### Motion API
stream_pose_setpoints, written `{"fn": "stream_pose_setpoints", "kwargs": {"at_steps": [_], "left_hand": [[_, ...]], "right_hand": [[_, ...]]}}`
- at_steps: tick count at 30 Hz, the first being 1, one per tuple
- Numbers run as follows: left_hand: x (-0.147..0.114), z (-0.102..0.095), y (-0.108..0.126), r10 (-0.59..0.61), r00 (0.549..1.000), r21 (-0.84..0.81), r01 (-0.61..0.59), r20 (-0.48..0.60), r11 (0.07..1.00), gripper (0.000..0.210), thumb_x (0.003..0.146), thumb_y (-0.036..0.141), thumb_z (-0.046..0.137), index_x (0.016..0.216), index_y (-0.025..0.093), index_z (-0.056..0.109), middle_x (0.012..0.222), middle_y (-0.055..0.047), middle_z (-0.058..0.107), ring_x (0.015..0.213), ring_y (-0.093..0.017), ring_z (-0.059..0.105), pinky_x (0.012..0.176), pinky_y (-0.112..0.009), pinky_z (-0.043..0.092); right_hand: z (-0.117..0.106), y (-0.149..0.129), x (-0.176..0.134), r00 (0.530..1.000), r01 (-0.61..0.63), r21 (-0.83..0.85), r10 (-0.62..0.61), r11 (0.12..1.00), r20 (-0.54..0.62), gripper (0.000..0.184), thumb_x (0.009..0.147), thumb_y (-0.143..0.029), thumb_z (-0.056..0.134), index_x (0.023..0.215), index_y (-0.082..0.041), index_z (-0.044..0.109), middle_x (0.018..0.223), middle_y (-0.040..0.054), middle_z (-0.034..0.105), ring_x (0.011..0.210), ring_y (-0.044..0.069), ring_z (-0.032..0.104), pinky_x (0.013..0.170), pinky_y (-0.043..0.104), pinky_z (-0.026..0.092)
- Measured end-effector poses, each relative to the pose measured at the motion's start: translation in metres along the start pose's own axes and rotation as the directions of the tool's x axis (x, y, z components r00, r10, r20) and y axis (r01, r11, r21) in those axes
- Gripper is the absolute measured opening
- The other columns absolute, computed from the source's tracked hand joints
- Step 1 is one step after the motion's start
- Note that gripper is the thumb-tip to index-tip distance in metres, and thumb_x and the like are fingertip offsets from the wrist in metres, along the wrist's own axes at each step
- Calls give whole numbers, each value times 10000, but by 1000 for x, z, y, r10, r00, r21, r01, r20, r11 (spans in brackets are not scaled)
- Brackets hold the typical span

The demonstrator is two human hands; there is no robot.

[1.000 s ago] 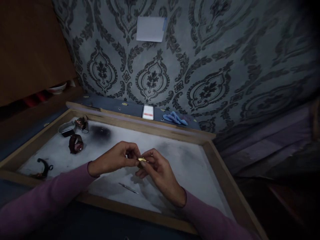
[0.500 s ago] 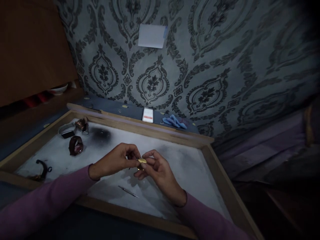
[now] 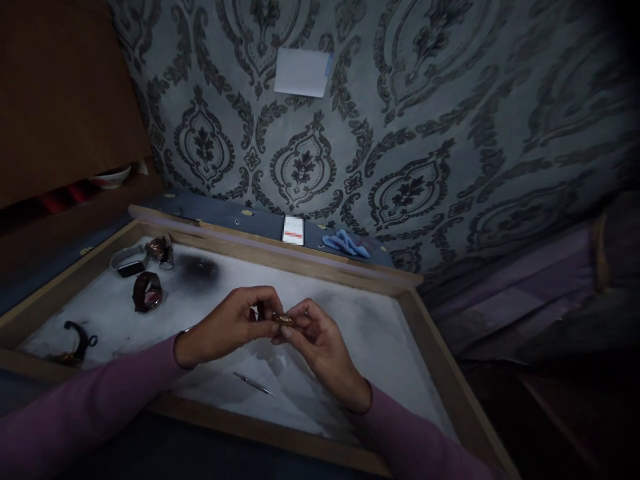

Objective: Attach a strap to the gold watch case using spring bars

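Between my two hands is a small gold-coloured watch case, turned so that a narrow side shows; much of it is hidden by fingers. My left hand pinches its left end with thumb and fingers. From the other side my right hand grips it, thumb in front. Below the hands, a slim metal spring bar tool lies on the white board. A dark-strapped watch with a reddish dial lies to the left of my left hand.
A wooden rim frames the board. At its far left are a smartwatch and a brown watch; a black strap lies nearer. Behind the rim are a phone and a blue cloth.
The gold watch case has been tilted between my fingers: its bright broad face showed before, now a darker narrow side does. Both hands keep their hold. The view has shifted slightly.
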State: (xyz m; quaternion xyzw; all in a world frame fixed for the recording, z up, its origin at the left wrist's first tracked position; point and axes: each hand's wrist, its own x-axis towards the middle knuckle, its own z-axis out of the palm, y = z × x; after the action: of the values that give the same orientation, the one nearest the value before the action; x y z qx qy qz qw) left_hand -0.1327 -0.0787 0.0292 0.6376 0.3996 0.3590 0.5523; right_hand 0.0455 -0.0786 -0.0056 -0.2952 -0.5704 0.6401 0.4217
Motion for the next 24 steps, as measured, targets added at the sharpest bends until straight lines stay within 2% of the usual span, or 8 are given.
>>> {"fn": "stream_pose_setpoints", "kwargs": {"at_steps": [4,8,15,20,24], "left_hand": [[1,-1,-1,-10,1000,27,10,0,1000,83,749,180,651,747,148,575,657,42,534,617,-94,451,566,-217,338],[3,-2,-5,-42,999,-14,42,24,999,102,756,213,644,774,155,562,652,48,522,609,-99,462,559,-222,332],[4,-3,-8,-30,999,-41,31,15,999,140,748,252,662,768,153,565,692,38,508,663,-109,448,599,-231,344],[3,-2,-7,-20,1000,-29,20,4,999,138,771,262,655,781,154,569,706,31,520,671,-114,467,594,-231,352],[0,1,-2,25,998,42,-23,-56,999,111,798,248,632,784,155,572,703,31,519,667,-112,476,581,-224,360]], "right_hand": [[-1,0,0,1000,-5,20,5,1000,20,231,838,-327,698,850,-189,513,780,2,714,709,126,696,694,266,542],[0,0,2,997,-51,90,46,995,55,258,834,-350,699,861,-196,493,751,0,710,705,149,711,638,273,558],[-3,2,4,993,-111,160,102,981,64,287,817,-367,714,845,-188,491,716,1,705,639,158,720,553,241,547],[-3,1,5,988,-154,235,143,960,61,275,795,-351,741,854,-178,535,732,6,711,662,161,726,542,212,525],[-3,-1,6,980,-199,305,186,931,72,235,787,-327,752,889,-163,619,780,21,717,718,147,719,580,199,514]]}}
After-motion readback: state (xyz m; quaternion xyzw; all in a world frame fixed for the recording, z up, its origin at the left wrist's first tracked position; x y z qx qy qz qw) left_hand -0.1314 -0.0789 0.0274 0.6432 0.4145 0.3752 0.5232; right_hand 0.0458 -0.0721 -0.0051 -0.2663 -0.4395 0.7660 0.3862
